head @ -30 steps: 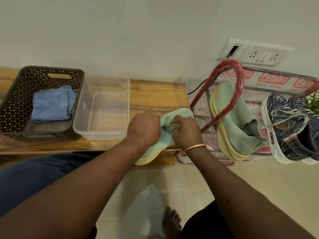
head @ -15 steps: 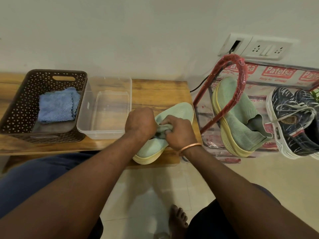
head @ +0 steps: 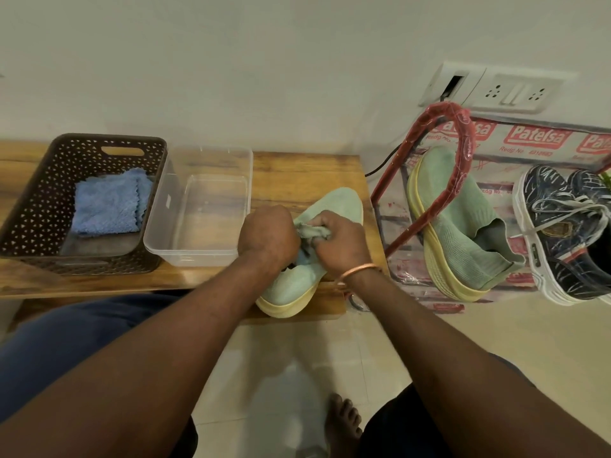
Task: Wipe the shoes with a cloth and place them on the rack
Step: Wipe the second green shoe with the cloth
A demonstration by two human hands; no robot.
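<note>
Since a second ago, have settled the green shoe (head: 334, 209) flatter on the wooden table (head: 307, 173), toe toward 1 o'clock, heel overhanging the near edge. Gripping its collar with curled fingers of the right hand (head: 344, 246). Left hand (head: 267, 236) fisted on a sliver of blue cloth (head: 302, 257). Likely wiping the opening, with racking next. Rack (head: 463, 137) with the matching shoe (head: 463, 219) at 3 o'clock, over tiled floor (head: 297, 358).

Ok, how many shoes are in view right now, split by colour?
Green shoes: 2, one on the table, one on the rack
Dark patterned shoes: 2, both on the rack
Total: 4
</note>
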